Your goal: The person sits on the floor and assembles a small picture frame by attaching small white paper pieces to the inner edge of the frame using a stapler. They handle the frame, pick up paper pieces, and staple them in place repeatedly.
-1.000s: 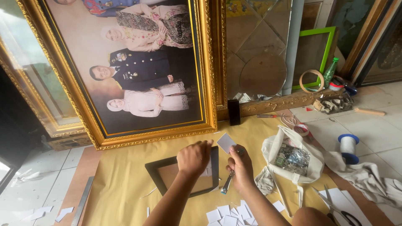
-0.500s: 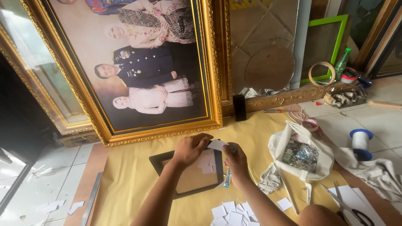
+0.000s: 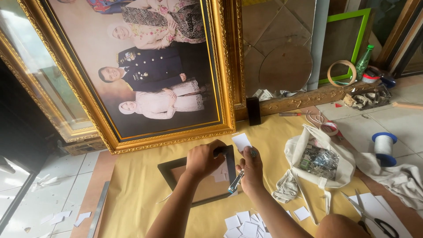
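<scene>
A small black picture frame lies on a tan sheet on the floor. My left hand rests on the frame's upper right part, fingers curled over its edge. My right hand sits just right of the frame. It pinches a small white paper square at its fingertips, and a metal tool runs through the same fist. Several more white paper pieces lie inside the frame.
A large gold-framed portrait leans against the wall behind. White paper squares lie at the near edge. A white bag of metal bits, scissors, a spool of thread, tape rolls and a green bottle sit to the right.
Both hands have stayed at the frame's upper right corner with the white square between them. The view has shifted slightly, and the square now stands above my right fingers.
</scene>
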